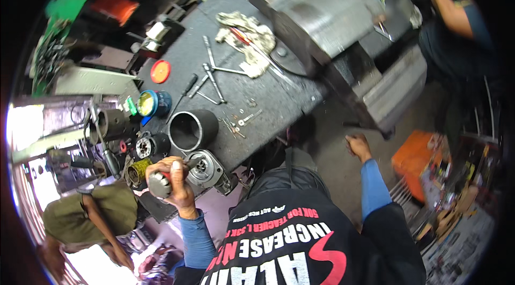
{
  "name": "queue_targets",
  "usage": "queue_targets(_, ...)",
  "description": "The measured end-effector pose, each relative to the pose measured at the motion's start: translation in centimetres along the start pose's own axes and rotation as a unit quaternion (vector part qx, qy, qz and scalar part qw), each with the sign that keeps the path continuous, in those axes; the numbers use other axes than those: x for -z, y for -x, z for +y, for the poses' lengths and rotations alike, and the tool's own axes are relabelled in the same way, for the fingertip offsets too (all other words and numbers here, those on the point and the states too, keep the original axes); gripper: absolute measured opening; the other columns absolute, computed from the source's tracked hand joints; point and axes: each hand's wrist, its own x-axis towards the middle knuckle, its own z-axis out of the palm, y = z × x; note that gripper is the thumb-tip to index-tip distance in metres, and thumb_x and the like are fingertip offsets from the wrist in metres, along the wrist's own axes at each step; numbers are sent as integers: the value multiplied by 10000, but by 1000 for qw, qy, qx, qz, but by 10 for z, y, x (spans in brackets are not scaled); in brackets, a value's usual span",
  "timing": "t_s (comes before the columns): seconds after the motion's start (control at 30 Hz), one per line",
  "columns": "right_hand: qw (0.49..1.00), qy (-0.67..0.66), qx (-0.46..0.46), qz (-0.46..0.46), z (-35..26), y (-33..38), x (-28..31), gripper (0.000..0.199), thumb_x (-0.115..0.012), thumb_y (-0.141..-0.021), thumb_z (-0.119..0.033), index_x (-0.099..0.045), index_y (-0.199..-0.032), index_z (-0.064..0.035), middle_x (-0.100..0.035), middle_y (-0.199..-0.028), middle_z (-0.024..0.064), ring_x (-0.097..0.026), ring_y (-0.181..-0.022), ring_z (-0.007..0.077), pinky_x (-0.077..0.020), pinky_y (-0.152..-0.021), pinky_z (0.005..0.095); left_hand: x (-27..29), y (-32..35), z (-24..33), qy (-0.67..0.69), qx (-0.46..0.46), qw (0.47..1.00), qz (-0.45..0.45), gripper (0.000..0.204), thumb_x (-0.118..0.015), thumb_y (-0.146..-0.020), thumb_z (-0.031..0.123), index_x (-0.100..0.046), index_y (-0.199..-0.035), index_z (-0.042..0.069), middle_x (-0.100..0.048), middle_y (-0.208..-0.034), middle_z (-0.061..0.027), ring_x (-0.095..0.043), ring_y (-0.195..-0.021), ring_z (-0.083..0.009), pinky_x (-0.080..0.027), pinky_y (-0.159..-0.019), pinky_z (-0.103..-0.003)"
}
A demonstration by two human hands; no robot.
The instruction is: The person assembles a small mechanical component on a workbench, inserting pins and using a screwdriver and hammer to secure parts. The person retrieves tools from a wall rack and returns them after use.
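Note:
In my left hand is a short round part with a dark, notched end and a red band; my fingers wrap round it, and its exact kind does not show. Just right of that hand, a round metal gear housing sits at the bench edge with its open face up. Behind the housing lies a dark, open metal cylinder. My right hand is off the bench, below the large vise, its fingers curled with nothing visible in them.
Small screws and washers, ratchet wrenches and a rag lie on the dark bench. A blue tub of yellow grease stands near an orange lid. Co-workers are at far right and lower left.

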Motion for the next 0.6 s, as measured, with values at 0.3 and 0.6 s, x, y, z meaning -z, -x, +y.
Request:
queue_targets(0.3,991,111,74,23,67,19,-218,403,-715,-914,-387,-816,-1087,-37,-772,-1155,246,-733,-1138,416,-575,-994,488,19,-10,-13,34,14,998,-56,152,-675,-1053,77,-525,-1067,97,-603,-875,-71,-611,-806,-197,-553,-820,-374)
queue_targets(0.6,992,-74,-33,-99,104,29,-426,415,-673,-912,-305,-779,-1108,45,-772,-1088,291,-759,-1078,427,-599,-946,490,32,-36,-24,11,-12,995,-99,320,-740,-1058,340,-636,-985,46,-662,-882,-54,-653,-813,-173,-563,-777,-324)
